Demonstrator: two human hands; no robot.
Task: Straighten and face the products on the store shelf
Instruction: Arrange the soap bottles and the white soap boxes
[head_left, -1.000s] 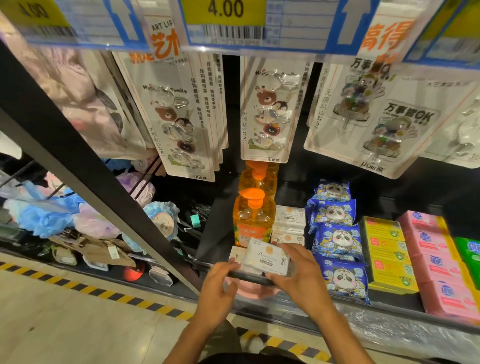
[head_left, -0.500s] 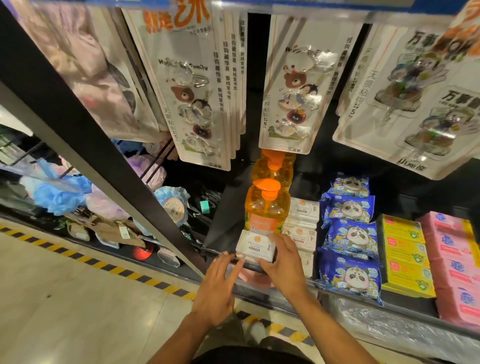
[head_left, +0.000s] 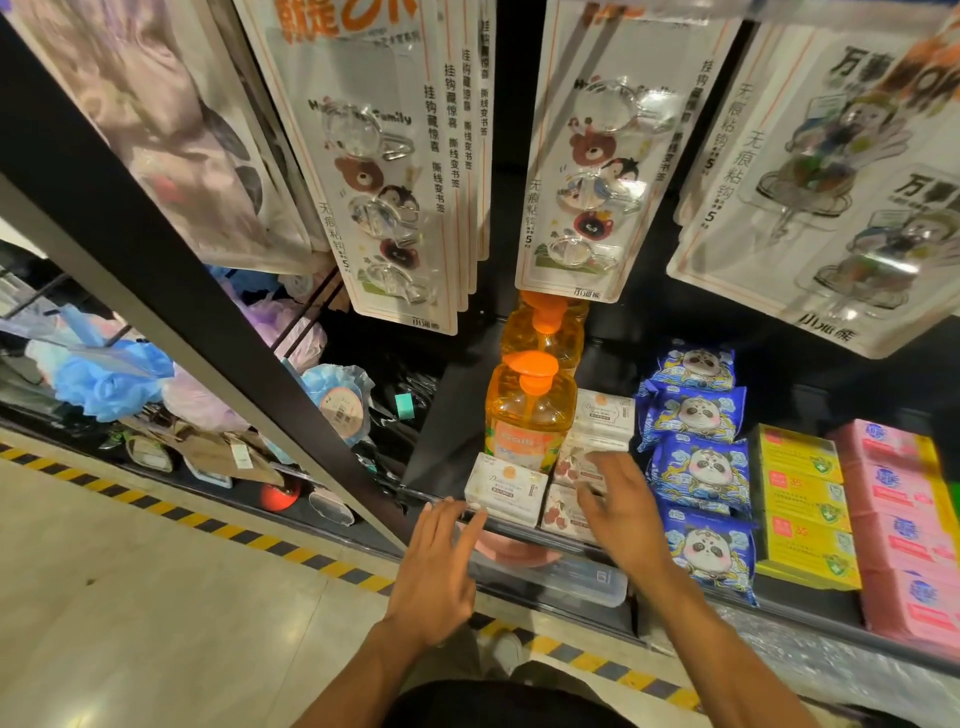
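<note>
Black store shelving (head_left: 524, 529) fills the view, with carded adhesive hooks (head_left: 613, 156) hanging above a lower shelf of toiletries. A small white soap box (head_left: 505, 487) sits at the shelf's front edge, directly in front of an orange pump bottle (head_left: 527, 410). The person's left hand (head_left: 434, 577) reaches toward it with fingers spread and straight, the fingertips at the shelf lip just below the box (whether they touch it is unclear). The right hand (head_left: 621, 512), fingers apart and empty, hovers over the cherry-print packs (head_left: 563, 512) just beside the box. Blue panda-print packs (head_left: 698, 467) line up to the right, then yellow boxes (head_left: 802, 499) and pink packs (head_left: 901, 525).
</note>
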